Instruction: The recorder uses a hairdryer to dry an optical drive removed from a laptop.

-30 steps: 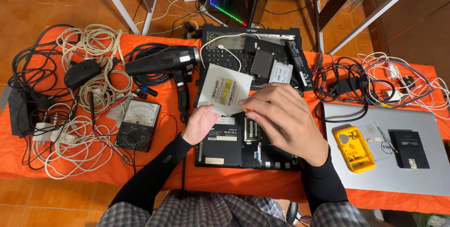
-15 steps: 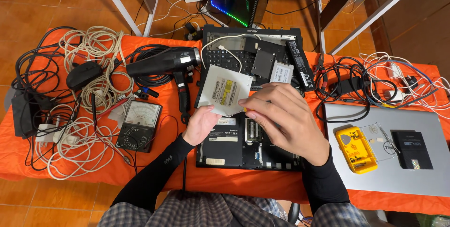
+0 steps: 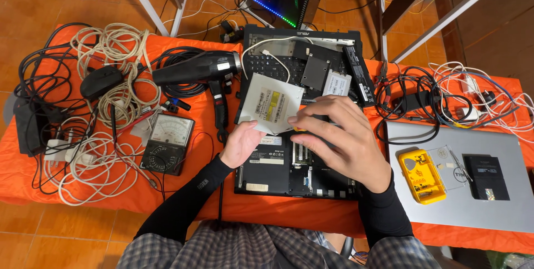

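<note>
Optical drive [image 3: 271, 104]: flat silver-white slab with a yellow-and-white label, tilted, lifted just above the opened laptop's near-left part.
Left hand [image 3: 240, 144]: black-sleeved forearm comes up from the lower left; palm turned up under the drive's near edge, fingers closed on that edge from below.
Right hand [image 3: 340, 138]: forearm rises from the lower right, wrist bent inward, back of the hand to the camera; fingers [image 3: 307, 118] curled narrow, their tips at the drive's right corner, pinching it.
Laptop [image 3: 289, 163]: black, bottom cover off, lying on the orange-covered bench [image 3: 233, 213] right under both hands; boards and slots exposed.
Meter [image 3: 167, 142]: analog, black, left of the left hand.
Yellow case [image 3: 421, 175]: on a silver lid at right, beside a black pack [image 3: 485, 177].
Hair dryer [image 3: 200, 71]: black, farther left of the drive.
Cables [image 3: 105, 108]: white and black tangles, far left.
Loose parts [image 3: 328, 77]: dark modules on the laptop's far end.
</note>
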